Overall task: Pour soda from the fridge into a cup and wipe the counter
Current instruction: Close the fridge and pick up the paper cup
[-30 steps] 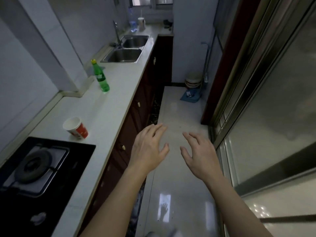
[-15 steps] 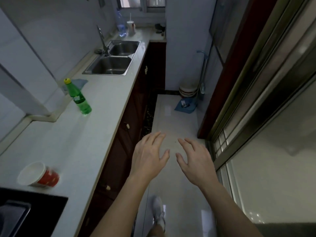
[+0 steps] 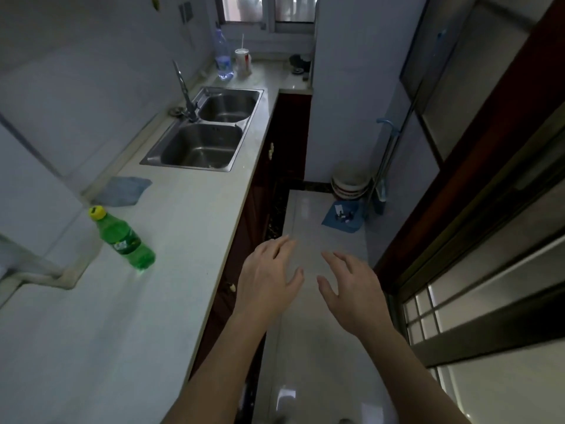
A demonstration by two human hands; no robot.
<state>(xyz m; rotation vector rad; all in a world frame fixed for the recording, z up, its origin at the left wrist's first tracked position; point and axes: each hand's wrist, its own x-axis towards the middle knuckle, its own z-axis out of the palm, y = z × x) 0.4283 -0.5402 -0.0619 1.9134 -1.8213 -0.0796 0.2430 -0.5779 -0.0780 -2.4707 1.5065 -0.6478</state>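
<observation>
A green soda bottle (image 3: 126, 240) with a yellow cap stands on the pale counter (image 3: 159, 270) at the left. Behind it a blue cloth (image 3: 122, 191) lies flat on the counter near the wall. My left hand (image 3: 267, 276) and my right hand (image 3: 351, 289) hang in the air over the floor, right of the counter's edge, fingers spread and holding nothing. Both are apart from the bottle. No cup is near the bottle in this view.
A double steel sink (image 3: 208, 133) with a tap sits farther along the counter. A clear bottle (image 3: 223, 56) and a white cup with a straw (image 3: 242, 61) stand at the far end. Stacked basins (image 3: 350, 185), a blue dustpan (image 3: 342, 218) and sliding doors (image 3: 489, 240) flank the narrow tiled floor.
The view has moved forward along the counter. The red paper cup and the stove have dropped out of view at the lower left. Both hands stay open in front of me.
</observation>
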